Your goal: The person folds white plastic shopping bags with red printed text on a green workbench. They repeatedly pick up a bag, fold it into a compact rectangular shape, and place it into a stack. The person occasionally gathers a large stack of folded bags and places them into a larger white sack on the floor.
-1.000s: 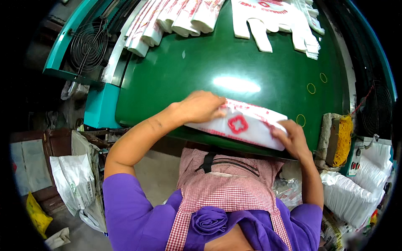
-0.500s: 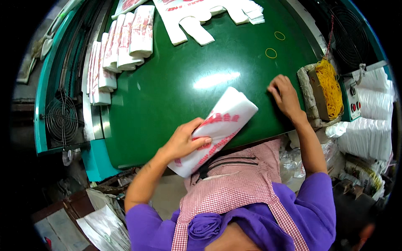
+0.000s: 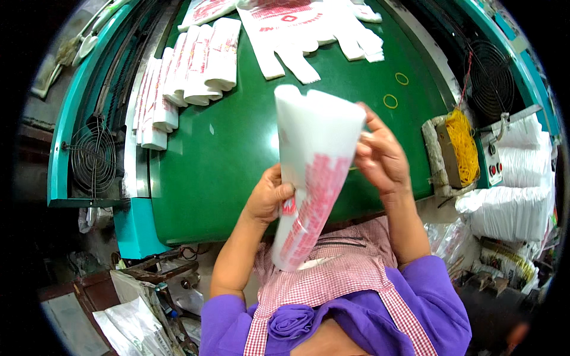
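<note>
A folded bundle of white plastic bags (image 3: 317, 142) with red print stands tilted upright in front of my apron. My left hand (image 3: 270, 196) is closed round its left side, thumb on the front. At the bundle's upper right edge is my right hand (image 3: 383, 154), its fingers bent inward and partly blurred. A thin yellowish bit shows beside the lower fingers; what the fingers hold cannot be made out. Flat white T-shirt bags (image 3: 291, 38) lie at the far side of the green table (image 3: 219, 172). Several folded bag bundles (image 3: 222, 53) are lined up at the far left.
Two yellow rubber bands (image 3: 390, 101) lie on the table's right part. A box of yellow rubber bands (image 3: 462, 148) stands at its right edge, beside a control box with red buttons (image 3: 491, 163). Stacks of white bags (image 3: 510, 207) are further right. Wire fan guards (image 3: 93, 157) flank the table.
The bundle has been lifted and turned more upright by my left hand. My right hand has come from the table to the bundle's upper right edge. The view has shifted slightly.
</note>
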Action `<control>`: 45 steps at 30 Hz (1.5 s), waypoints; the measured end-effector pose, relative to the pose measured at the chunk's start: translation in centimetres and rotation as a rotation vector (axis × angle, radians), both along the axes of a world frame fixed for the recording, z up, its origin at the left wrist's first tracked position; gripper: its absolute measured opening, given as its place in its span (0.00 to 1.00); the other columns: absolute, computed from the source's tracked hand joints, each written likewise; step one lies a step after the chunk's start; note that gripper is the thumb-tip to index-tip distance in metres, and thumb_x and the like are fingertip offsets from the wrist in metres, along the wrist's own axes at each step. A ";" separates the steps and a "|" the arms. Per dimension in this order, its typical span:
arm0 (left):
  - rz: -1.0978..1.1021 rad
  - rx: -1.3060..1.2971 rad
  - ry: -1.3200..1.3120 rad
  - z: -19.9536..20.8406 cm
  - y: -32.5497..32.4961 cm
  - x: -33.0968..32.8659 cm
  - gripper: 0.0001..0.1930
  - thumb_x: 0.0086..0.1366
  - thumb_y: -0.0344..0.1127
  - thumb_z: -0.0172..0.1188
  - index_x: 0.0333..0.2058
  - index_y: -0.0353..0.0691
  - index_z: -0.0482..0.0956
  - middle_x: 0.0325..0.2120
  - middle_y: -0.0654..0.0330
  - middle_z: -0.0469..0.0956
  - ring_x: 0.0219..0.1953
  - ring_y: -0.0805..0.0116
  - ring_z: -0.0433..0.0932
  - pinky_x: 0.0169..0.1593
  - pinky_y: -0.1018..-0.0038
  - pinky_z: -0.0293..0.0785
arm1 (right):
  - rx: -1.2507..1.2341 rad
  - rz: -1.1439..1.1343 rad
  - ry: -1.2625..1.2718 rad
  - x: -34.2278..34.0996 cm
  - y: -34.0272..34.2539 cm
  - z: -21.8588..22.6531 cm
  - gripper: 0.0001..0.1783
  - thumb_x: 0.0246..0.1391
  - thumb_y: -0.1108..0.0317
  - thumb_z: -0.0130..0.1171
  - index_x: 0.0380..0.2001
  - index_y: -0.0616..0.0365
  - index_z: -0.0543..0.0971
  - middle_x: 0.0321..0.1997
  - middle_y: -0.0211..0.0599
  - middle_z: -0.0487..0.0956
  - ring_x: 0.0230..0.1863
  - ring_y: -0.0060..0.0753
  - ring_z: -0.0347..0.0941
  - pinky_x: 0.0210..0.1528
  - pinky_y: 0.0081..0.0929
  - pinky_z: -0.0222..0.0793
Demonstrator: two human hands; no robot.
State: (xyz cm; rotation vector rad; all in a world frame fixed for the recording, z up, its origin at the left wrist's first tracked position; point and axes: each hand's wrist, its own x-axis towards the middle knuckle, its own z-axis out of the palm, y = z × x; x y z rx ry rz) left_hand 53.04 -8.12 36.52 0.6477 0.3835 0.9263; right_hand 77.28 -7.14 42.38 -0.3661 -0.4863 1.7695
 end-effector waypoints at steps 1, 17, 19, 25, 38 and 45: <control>-0.002 0.145 0.245 0.7 0.4 -0.7 0.29 0.53 0.32 0.68 0.53 0.37 0.69 0.39 0.62 0.77 0.42 0.71 0.76 0.48 0.73 0.72 | 0.127 0.027 -0.001 0.3 0.0 2.0 0.29 0.55 0.77 0.49 0.60 0.61 0.57 0.52 0.56 0.70 0.28 0.28 0.74 0.23 0.22 0.72; 0.862 0.941 1.130 -3.8 11.4 -6.9 0.18 0.57 0.33 0.58 0.48 0.37 0.73 0.52 0.50 0.69 0.54 0.54 0.68 0.56 0.64 0.64 | 0.416 -0.178 -1.124 -13.2 15.3 -5.0 0.44 0.46 0.65 0.64 0.64 0.64 0.55 0.53 0.52 0.72 0.54 0.40 0.71 0.55 0.34 0.66; 0.915 0.758 1.197 -5.3 12.6 -7.1 0.18 0.57 0.32 0.58 0.47 0.37 0.74 0.51 0.50 0.69 0.53 0.51 0.67 0.57 0.62 0.62 | 0.708 -0.532 -1.572 -13.8 24.7 -7.9 0.43 0.50 0.56 0.62 0.63 0.64 0.56 0.53 0.59 0.72 0.52 0.47 0.73 0.54 0.33 0.67; 0.825 0.804 1.414 -5.7 12.4 -7.0 0.19 0.53 0.27 0.58 0.47 0.39 0.74 0.50 0.52 0.69 0.52 0.52 0.67 0.57 0.62 0.63 | 0.704 -0.002 -1.804 -14.1 33.8 -5.2 0.29 0.55 0.57 0.59 0.58 0.56 0.69 0.50 0.48 0.77 0.53 0.39 0.72 0.58 0.33 0.64; 0.831 0.942 1.361 -4.0 10.8 -6.0 0.19 0.55 0.31 0.57 0.47 0.39 0.74 0.52 0.52 0.69 0.55 0.51 0.65 0.59 0.60 0.60 | 0.960 0.215 -2.181 -0.2 22.5 -5.3 0.06 0.47 0.75 0.51 0.29 0.58 0.77 0.28 0.50 0.77 0.33 0.52 0.74 0.39 0.42 0.69; -0.183 1.352 1.350 0.0 -1.4 -5.2 0.34 0.49 0.49 0.66 0.56 0.51 0.70 0.61 0.52 0.60 0.66 0.47 0.52 0.65 0.45 0.44 | 1.278 0.400 -1.640 2.6 1.4 -5.1 0.08 0.47 0.69 0.56 0.32 0.56 0.72 0.35 0.37 0.70 0.41 0.42 0.65 0.48 0.39 0.60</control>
